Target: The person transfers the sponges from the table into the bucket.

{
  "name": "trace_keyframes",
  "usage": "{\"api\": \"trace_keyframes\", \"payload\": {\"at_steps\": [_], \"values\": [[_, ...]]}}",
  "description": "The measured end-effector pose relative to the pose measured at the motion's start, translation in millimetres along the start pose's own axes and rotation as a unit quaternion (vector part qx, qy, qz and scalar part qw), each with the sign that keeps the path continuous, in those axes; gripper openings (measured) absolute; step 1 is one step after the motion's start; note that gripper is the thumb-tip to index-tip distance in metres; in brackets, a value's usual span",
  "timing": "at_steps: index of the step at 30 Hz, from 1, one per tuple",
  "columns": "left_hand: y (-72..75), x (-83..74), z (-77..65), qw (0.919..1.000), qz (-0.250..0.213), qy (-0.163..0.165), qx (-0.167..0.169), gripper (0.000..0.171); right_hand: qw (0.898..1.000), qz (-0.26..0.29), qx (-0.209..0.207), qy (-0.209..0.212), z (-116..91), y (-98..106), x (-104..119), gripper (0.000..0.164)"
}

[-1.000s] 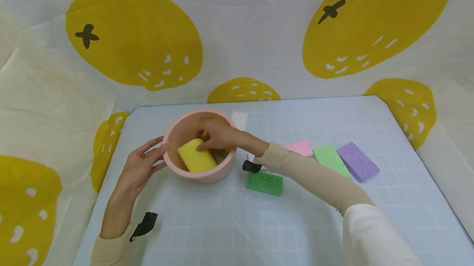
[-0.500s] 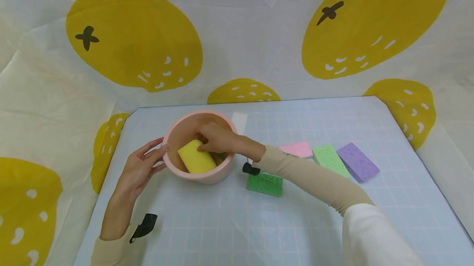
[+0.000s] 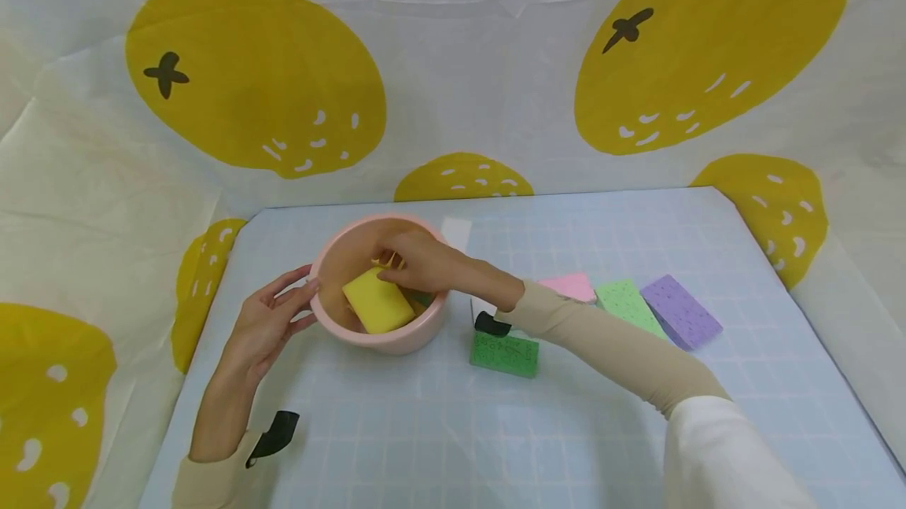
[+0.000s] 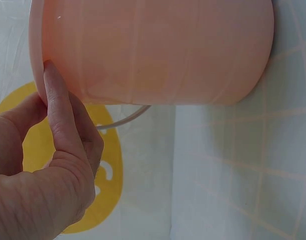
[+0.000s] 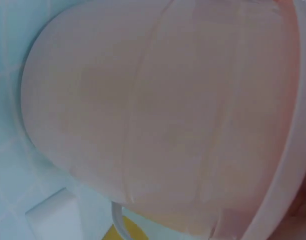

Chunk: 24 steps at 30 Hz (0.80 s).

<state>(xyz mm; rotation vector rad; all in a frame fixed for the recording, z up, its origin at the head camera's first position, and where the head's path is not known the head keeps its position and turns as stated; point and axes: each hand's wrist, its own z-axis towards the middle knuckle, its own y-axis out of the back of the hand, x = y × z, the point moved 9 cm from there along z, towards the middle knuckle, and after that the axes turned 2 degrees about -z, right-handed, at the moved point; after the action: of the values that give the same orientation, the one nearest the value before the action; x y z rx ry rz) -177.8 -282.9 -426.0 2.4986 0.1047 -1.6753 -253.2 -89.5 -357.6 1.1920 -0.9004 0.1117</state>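
Note:
In the head view a pink bucket [image 3: 418, 333] stands on the table, left of centre. My left hand [image 3: 263, 324] pinches its left rim between thumb and fingers; the left wrist view shows the fingers under the lip of the bucket [image 4: 157, 50]. Inside, a yellow sponge [image 3: 378, 303] lies tilted. My right hand [image 3: 422, 261] reaches into the bucket with curled fingers, its thumb at the sponge's upper edge. Some yellow shows between the fingers, and a bit of green lies below the hand. In the right wrist view the bucket wall [image 5: 157, 110] hides most of the hand.
Right of the bucket lie a dark green sponge [image 3: 504, 354], a pink sponge [image 3: 570, 287], a light green sponge [image 3: 628, 307] and a purple sponge [image 3: 681, 311]. A white piece [image 3: 456, 232] lies behind the bucket. The bucket's thin handle [image 4: 125, 120] hangs at its side.
Inside the bucket, the yellow sponge has turned slightly and looks less bent. The right wrist has shifted a little to the right. My left hand has stayed at the rim.

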Motion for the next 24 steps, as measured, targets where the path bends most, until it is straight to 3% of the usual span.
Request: {"api": "trace_keyframes", "payload": {"at_steps": [7, 24], "values": [[0.4, 0.3, 0.5, 1.0, -0.002, 0.002, 0.0, 0.09, 0.997, 0.041, -0.058, 0.019, -11, 19, 0, 0.017], [0.0, 0.0, 0.5, 1.0, -0.009, 0.001, 0.002, 0.088, 0.983, 0.079, -0.164, -0.026, -33, 59, -26, 0.019]]}}
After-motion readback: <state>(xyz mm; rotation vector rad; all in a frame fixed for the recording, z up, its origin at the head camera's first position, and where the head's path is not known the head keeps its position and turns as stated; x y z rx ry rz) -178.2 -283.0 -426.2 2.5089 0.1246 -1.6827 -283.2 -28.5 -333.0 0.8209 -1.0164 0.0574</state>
